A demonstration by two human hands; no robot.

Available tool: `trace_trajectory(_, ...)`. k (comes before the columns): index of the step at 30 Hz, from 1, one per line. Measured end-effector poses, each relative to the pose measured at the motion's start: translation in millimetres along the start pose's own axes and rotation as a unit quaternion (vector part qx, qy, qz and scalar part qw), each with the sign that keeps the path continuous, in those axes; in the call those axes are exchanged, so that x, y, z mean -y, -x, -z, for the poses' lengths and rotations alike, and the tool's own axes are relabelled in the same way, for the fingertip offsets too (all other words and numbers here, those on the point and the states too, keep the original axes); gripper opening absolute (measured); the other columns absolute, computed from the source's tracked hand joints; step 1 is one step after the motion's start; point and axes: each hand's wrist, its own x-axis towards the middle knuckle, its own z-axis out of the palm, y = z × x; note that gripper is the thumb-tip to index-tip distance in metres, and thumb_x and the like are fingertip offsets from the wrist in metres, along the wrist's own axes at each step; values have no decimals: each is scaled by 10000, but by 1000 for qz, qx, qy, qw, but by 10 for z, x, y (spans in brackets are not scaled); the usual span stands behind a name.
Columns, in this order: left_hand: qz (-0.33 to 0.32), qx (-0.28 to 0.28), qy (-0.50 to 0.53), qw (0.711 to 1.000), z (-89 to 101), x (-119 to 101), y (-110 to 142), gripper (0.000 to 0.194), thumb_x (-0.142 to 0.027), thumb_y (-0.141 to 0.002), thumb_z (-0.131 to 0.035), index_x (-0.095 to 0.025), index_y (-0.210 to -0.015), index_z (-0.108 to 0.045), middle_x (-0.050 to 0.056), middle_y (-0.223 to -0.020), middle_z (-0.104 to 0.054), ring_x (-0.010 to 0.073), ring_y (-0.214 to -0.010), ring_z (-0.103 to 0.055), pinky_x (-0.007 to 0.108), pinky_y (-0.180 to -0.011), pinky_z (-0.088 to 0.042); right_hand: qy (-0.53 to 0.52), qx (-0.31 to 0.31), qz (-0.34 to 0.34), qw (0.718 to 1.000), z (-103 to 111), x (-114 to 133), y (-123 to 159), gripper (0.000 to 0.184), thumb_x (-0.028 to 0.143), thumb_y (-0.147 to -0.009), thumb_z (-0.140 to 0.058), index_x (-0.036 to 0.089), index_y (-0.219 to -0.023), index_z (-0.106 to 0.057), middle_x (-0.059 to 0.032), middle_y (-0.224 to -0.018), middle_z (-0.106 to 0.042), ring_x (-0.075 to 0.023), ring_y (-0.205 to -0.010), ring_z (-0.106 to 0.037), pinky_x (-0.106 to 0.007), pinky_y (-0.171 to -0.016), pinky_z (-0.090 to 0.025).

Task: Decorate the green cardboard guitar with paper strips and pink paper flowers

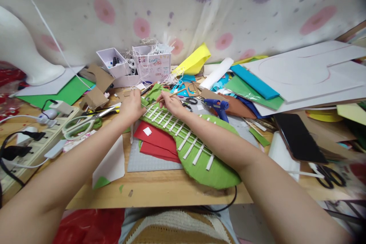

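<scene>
Both the left hand [134, 106], curled so I cannot tell what it grips, and the right hand [171, 103], closed on a stick [180, 91], are at the green shape [187, 144] over the mat [156, 164], apparently fixing its tip, which calls next for steady pressure.

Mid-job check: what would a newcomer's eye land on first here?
Probably the large green shape crossed by white strips, slanting through the middle of the view, with the left hand and right hand at its narrow far end. Next, the blue glue gun beyond its wide part, and the bright yellow sheet in front of the flowered curtain.
</scene>
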Motion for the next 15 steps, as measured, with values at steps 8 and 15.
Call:
trace_trajectory(8,-8,-12,5,1000,-13,21,24,475,-278,-762,-588,-169,-1197,-432,140,-1201,-572,309,-1070,-614,393,-839,-484,14,-9,-18,1000,9,84,28,433,377,-1010,-339,175,-762,-631,27,-584,-576,-81,-522,-481,-201,-534,-377)
trace_trajectory(15,-21,-18,2,1000,-37,41,30,410,-279,-763,-571,-167,-1144,-470,141,-1170,-580,311,-1037,-620,391,-811,-487,-41,-32,-95,994,41,90,-13,399,414,-1001,-343,180,-773,-574,22,-598,-587,-76,-488,-482,-185,-472,-368)
